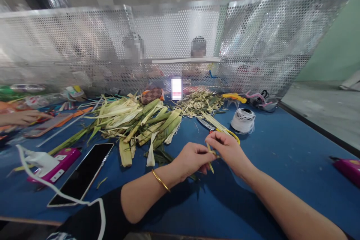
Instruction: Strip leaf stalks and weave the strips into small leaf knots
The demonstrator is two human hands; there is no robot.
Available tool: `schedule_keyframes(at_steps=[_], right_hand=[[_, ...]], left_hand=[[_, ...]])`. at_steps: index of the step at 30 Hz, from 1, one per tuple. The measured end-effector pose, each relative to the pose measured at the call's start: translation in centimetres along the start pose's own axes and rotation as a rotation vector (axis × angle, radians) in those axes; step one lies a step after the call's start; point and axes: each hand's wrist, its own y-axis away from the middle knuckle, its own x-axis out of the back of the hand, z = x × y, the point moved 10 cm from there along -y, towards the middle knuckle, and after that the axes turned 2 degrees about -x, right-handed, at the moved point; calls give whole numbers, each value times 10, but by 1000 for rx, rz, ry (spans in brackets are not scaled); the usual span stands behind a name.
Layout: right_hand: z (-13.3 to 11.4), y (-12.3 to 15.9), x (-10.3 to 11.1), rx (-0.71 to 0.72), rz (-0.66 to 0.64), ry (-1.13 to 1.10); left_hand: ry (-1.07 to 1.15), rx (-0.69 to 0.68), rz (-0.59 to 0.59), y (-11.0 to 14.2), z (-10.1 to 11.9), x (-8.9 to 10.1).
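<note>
Between my two hands is a thin strip of corn husk (210,165), pale green and yellowish. My left hand (194,159), with a gold bangle on its wrist, pinches the strip between thumb and fingers. Close beside it, my right hand (227,150) is closed at the strip's upper end, fingertips pressed together. Just beyond the hands lie scissors (206,124) with yellow handles, partly covered by long husk strips (218,123). A large heap of corn husks (152,120) spreads to the left, and a pile of shredded husk bits (201,103) sits farther back.
A spool of white string (243,120) stands at right. On the left are a black-screened phone (84,172), a purple power strip (63,163) with a white cable, and another person's hand (25,117). A perforated metal screen (174,26) closes off the table's back.
</note>
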Motion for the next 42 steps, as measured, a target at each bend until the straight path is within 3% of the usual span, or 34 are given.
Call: schedule_keyframes(at_steps=[5, 10, 23, 26, 30, 33, 36, 39, 42], right_hand=[[5, -5, 9, -4, 9, 107], [6, -3, 8, -23, -14, 126], [-12, 4, 31, 145, 277, 349], [-31, 10, 33, 290, 319, 472], [-63, 32, 38, 543, 477, 601], [-63, 34, 14, 578, 306, 632], [-44, 29, -9, 458, 148, 627], [-32, 25, -13, 373, 175, 617], [-32, 25, -14, 394, 220, 680]], left_hand=[[82, 37, 158, -5, -1, 24], [14, -31, 120, -6, 5, 23], [64, -38, 140, -2, 11, 22], [191, 33, 136, -3, 1, 23], [415, 55, 90, -5, -1, 24], [521, 1, 105, -7, 4, 28], [534, -51, 160, -8, 5, 31], [552, -55, 214, -7, 1, 30], [572, -35, 260, -6, -3, 30]])
